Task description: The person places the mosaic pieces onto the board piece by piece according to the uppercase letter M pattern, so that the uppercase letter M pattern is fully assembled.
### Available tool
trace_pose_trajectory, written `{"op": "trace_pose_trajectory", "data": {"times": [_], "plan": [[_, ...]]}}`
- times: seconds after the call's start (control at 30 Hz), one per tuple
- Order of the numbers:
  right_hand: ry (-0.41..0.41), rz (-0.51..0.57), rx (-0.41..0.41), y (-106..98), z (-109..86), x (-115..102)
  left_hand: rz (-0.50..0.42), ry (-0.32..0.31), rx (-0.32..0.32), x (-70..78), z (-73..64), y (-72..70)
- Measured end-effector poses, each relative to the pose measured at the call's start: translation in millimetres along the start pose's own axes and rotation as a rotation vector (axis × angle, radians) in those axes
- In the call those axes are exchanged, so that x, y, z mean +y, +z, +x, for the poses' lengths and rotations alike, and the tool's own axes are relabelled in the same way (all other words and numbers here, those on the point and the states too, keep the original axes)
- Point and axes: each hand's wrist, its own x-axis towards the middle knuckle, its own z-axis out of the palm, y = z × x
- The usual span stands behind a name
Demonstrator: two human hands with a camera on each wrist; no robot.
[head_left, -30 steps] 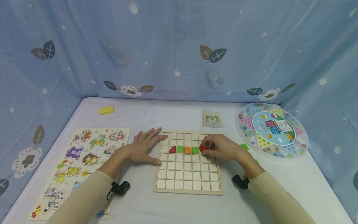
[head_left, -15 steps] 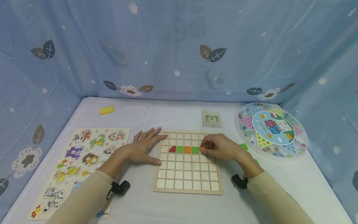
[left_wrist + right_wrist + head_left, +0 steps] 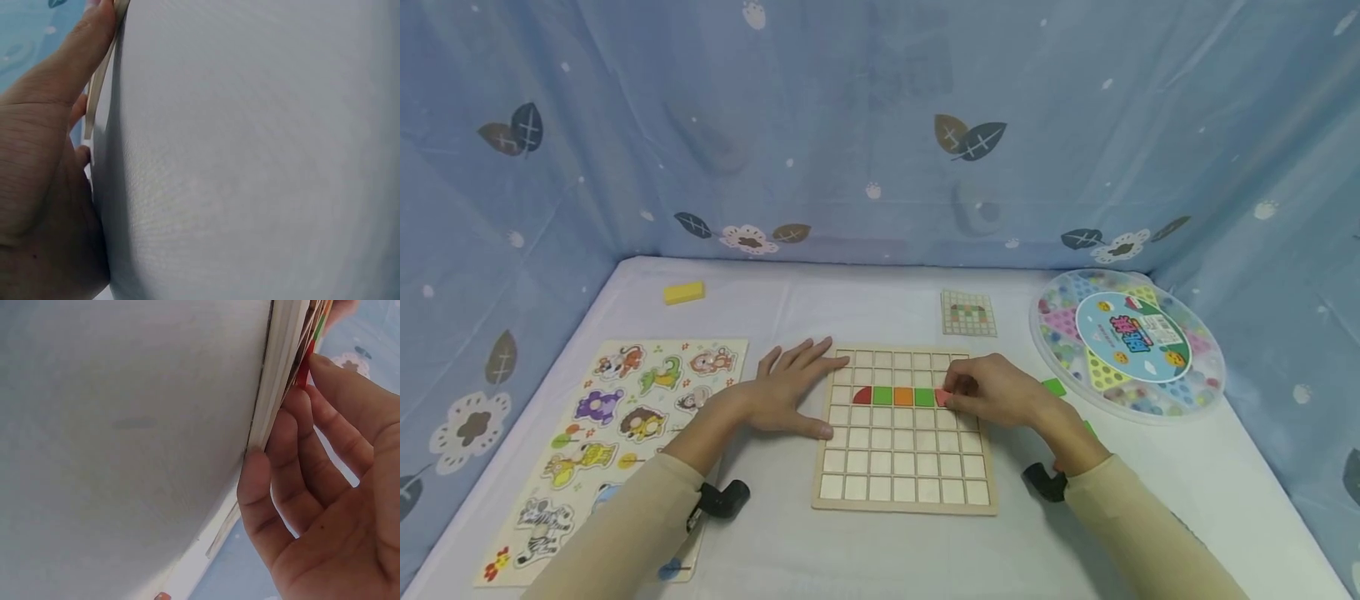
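Observation:
A wooden grid board [image 3: 904, 462] lies on the white table. Across one of its rows runs a strip of tiles: a red quarter-circle tile [image 3: 863, 396], a green square [image 3: 882, 397], an orange square [image 3: 903, 397] and a second green square [image 3: 924, 397]. At the right end of that strip, my right hand [image 3: 1000, 392] pinches another red tile [image 3: 941, 398] between thumb and fingertips, partly hiding it. In the right wrist view this red tile [image 3: 304, 370] sits close against the board. My left hand [image 3: 786, 396] rests with spread fingers, thumb and index fingertip at the board's left edge.
An animal puzzle board [image 3: 568, 542] lies at left, and a yellow block [image 3: 684, 292] behind it. A small pattern card [image 3: 968, 313] lies beyond the board. At right are a round clear case of beads [image 3: 1131, 337] and loose green tiles [image 3: 1055, 387] beside my right wrist.
The red tile in my right hand has turned and settled level into line with the strip, beside the green square. My left hand has stayed in place.

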Motion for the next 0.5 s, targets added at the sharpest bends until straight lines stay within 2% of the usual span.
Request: {"op": "trace_pose_trajectory", "data": {"times": [0.27, 0.5], "plan": [[-0.028, -0.029, -0.004, -0.8, 2.5, 0.2, -0.005, 0.002, 0.005, -1.1, -1.3, 0.1], [-0.002, -0.027, -0.028, -2.6, 2.9, -1.9, -0.003, 0.006, 0.011, -1.7, -1.6, 0.3]]}}
